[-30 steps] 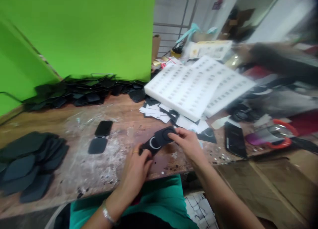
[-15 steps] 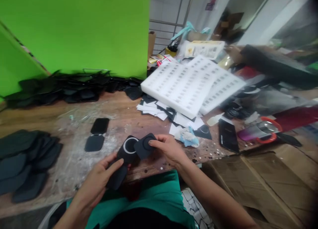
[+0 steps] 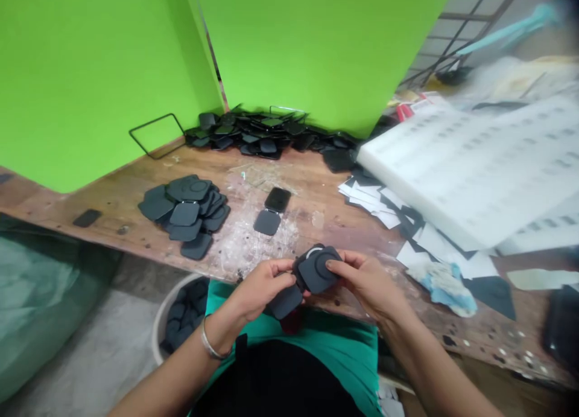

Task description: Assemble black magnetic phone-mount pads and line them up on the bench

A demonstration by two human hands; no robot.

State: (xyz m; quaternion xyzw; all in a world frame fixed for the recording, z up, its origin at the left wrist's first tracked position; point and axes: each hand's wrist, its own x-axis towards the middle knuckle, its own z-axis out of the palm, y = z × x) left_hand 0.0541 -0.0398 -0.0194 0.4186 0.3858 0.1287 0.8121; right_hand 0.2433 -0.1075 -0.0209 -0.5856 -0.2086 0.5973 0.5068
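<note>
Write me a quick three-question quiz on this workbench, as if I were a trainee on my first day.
1. True or false: the left hand and the right hand both grip the dark square pieces.

2. Which container shows past the near edge of the table?
A) a wooden crate
B) a round bin
C) a red toolbox

3. Fill in: the silver bracelet is worn just behind the ____ hand.

Key: 1. True. 2. B. 3. Left.
</note>
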